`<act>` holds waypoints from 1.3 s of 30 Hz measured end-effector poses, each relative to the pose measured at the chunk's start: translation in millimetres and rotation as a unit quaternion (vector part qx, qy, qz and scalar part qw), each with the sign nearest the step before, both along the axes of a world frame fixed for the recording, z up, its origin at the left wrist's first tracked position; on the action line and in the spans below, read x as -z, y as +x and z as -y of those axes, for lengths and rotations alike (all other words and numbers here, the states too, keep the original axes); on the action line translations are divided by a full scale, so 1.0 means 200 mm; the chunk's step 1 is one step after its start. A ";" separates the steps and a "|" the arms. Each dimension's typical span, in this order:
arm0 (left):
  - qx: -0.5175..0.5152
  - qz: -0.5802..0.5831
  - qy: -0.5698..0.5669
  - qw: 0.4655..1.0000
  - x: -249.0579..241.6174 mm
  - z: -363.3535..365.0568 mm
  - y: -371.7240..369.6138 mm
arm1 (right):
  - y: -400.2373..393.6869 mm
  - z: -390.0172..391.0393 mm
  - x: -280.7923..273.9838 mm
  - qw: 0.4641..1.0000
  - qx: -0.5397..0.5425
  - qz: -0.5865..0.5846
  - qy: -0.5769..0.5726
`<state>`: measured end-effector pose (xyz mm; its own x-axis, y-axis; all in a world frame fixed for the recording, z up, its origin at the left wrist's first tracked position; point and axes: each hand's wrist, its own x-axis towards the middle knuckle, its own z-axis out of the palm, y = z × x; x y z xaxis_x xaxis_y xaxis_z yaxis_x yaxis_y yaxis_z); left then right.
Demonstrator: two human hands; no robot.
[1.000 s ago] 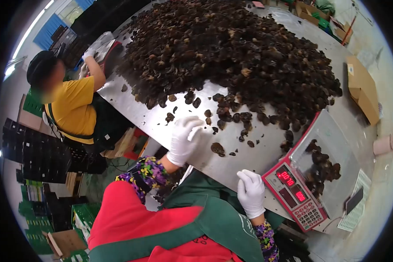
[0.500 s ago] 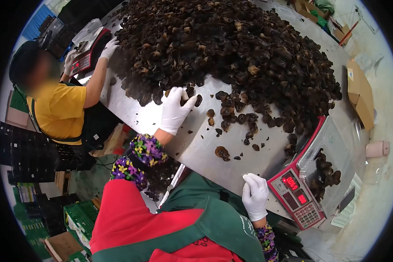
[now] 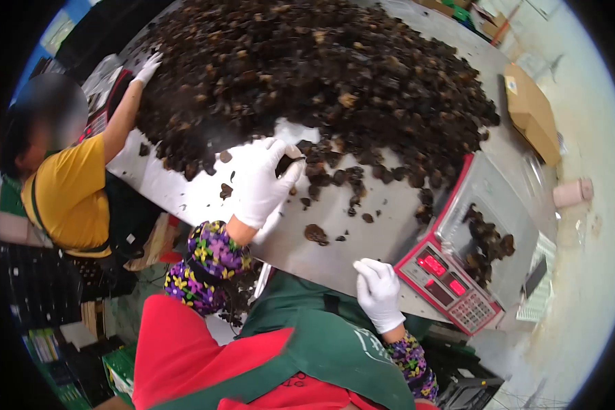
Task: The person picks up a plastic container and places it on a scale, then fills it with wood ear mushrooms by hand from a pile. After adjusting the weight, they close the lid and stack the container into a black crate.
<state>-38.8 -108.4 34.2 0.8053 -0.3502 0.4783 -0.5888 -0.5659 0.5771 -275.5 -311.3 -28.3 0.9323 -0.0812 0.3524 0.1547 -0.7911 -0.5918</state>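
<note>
My left hand (image 3: 261,186), in a white glove, is raised at the near side of a big heap of dark wood ear mushrooms (image 3: 273,75). Between its thumb and curled fingers shows a dark wood ear mushroom (image 3: 287,164). My right hand (image 3: 379,294), also gloved, hovers by the table's near edge, just left of a red scale (image 3: 447,283). Its fingers are curled and pressed together; anything inside is hidden. A clear plastic container (image 3: 519,236) with several wood ear mushrooms (image 3: 486,239) stands on the scale.
Loose mushroom pieces (image 3: 316,234) lie on the metal table (image 3: 297,256). At left, a co-worker in a yellow shirt (image 3: 68,195) reaches to the heap beside another scale (image 3: 97,124). A cardboard box (image 3: 531,113) and a pink object (image 3: 572,193) are at the right.
My left hand has come away from the heap toward me, with a dark piece in its fingers. The whole view has shifted. The co-worker's arm now reaches out along the heap.
</note>
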 end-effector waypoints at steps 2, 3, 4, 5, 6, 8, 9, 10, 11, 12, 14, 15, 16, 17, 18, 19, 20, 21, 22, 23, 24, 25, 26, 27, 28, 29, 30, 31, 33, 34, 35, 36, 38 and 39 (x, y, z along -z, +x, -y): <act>0.069 -0.015 -0.102 0.992 -0.18 0.24 -0.19 | 0.00 0.00 -0.02 1.000 -0.016 -0.004 0.010; 0.111 -0.047 -0.165 0.979 -0.21 0.36 -0.27 | 0.00 0.00 -0.01 1.000 -0.016 0.002 0.007; 0.148 -0.077 -0.226 0.960 -0.23 0.49 -0.35 | 0.00 0.01 0.00 1.000 -0.020 0.011 0.006; 0.182 -0.067 -0.202 0.960 -0.28 0.59 -0.41 | -0.02 0.01 0.04 0.999 -0.023 -0.010 0.020; 0.213 -0.057 -0.176 0.959 -0.31 0.69 -0.46 | -0.04 0.03 0.07 1.000 -0.022 -0.007 0.018; 0.245 0.050 -0.185 0.950 -0.33 0.89 -0.57 | -0.09 0.05 0.17 0.997 -0.046 -0.026 0.055; 0.267 0.072 -0.168 0.946 -0.35 0.97 -0.61 | -0.14 0.07 0.24 0.992 -0.049 -0.077 0.085; 0.287 0.093 -0.151 0.941 -0.37 1.05 -0.64 | -0.17 0.07 0.31 0.995 -0.045 -0.082 -0.019; 0.285 0.113 -0.134 0.942 -0.36 1.13 -0.65 | -0.18 0.07 0.36 0.997 -0.051 -0.065 0.013; 0.283 0.132 -0.116 0.943 -0.34 1.21 -0.66 | -0.19 0.06 0.38 0.998 -0.047 -0.046 -0.017; 0.293 0.122 -0.052 0.947 -0.30 1.30 -0.67 | -0.19 0.06 0.38 0.998 -0.047 -0.021 -0.045; 0.300 0.118 -0.034 0.946 -0.28 1.32 -0.67 | -0.18 0.07 0.37 0.998 -0.049 -0.024 -0.021; 0.308 0.113 -0.015 0.945 -0.26 1.33 -0.67 | -0.17 0.07 0.36 0.998 -0.052 -0.027 0.004; 0.313 0.123 -0.061 0.940 -0.26 1.31 -0.67 | -0.16 0.07 0.34 0.998 -0.055 -0.032 0.029; 0.309 0.124 -0.058 0.941 -0.28 1.28 -0.65 | -0.15 0.07 0.28 0.996 -0.058 -0.037 0.055; 0.313 0.118 -0.112 0.936 -0.30 1.23 -0.63 | -0.13 0.06 0.22 0.994 -0.056 -0.025 0.086; 0.318 0.111 -0.166 0.927 -0.31 1.16 -0.61 | -0.10 0.05 0.14 0.992 -0.054 -0.013 0.117; 0.319 0.076 -0.189 0.926 -0.31 1.08 -0.56 | -0.09 0.05 0.12 0.996 -0.044 -0.041 0.068; 0.285 0.075 -0.195 0.936 -0.29 0.99 -0.49 | -0.08 0.05 0.11 0.997 -0.034 -0.068 0.019; 0.221 0.071 -0.145 0.962 -0.26 0.89 -0.42 | -0.03 0.03 0.03 0.999 -0.039 -0.002 0.032; 0.165 0.095 -0.144 0.971 -0.21 0.80 -0.33 | -0.03 0.03 0.02 0.999 -0.037 0.000 0.036; 0.133 0.081 -0.113 0.981 -0.13 0.70 -0.20 | -0.02 0.03 0.03 0.999 -0.038 0.013 0.032; 0.084 0.025 -0.091 0.992 -0.05 0.60 -0.11 | -0.02 0.03 0.03 0.999 -0.039 0.025 0.028; 0.034 0.017 -0.066 0.997 0.04 0.50 -0.01 | -0.02 0.03 0.03 0.999 -0.037 0.020 0.030; -0.025 0.058 0.045 0.997 0.09 0.41 0.06 | -0.02 0.02 0.02 0.999 -0.036 0.018 0.034; -0.038 0.071 0.094 0.992 0.16 0.33 0.14 | -0.01 0.02 0.02 0.999 -0.031 0.015 0.034; -0.041 0.095 0.139 0.985 0.23 0.26 0.20 | -0.01 0.02 0.01 0.999 -0.027 0.012 0.033; -0.024 0.076 0.152 0.985 0.27 0.23 0.23 | -0.01 0.02 0.01 0.999 -0.029 0.005 0.036; -0.008 0.054 0.162 0.985 0.30 0.18 0.26 | -0.01 0.01 0.01 0.999 -0.027 0.000 0.036; 0.011 0.021 0.105 0.994 0.30 0.16 0.28 | -0.01 0.01 0.01 0.999 -0.024 -0.003 0.036; 0.030 -0.013 0.048 0.998 0.30 0.16 0.29 | -0.01 0.02 0.01 0.999 -0.023 -0.007 0.034; 0.031 -0.166 -0.026 0.985 0.21 0.15 0.26 | 0.00 0.02 0.01 0.999 -0.025 -0.008 0.029; 0.093 -0.319 -0.239 0.912 0.22 0.10 0.27 | 0.00 0.02 0.00 0.999 -0.029 -0.013 0.024; 0.120 -0.383 -0.298 0.866 0.20 0.07 0.27 | 0.00 0.02 0.00 0.999 -0.028 -0.013 0.023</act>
<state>15.4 -122.8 -6.5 0.9043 -0.4268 -0.0109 0.0367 0.0521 0.9980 -276.2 -314.5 -28.0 0.9443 -0.0447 0.3260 0.1822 -0.7539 -0.6312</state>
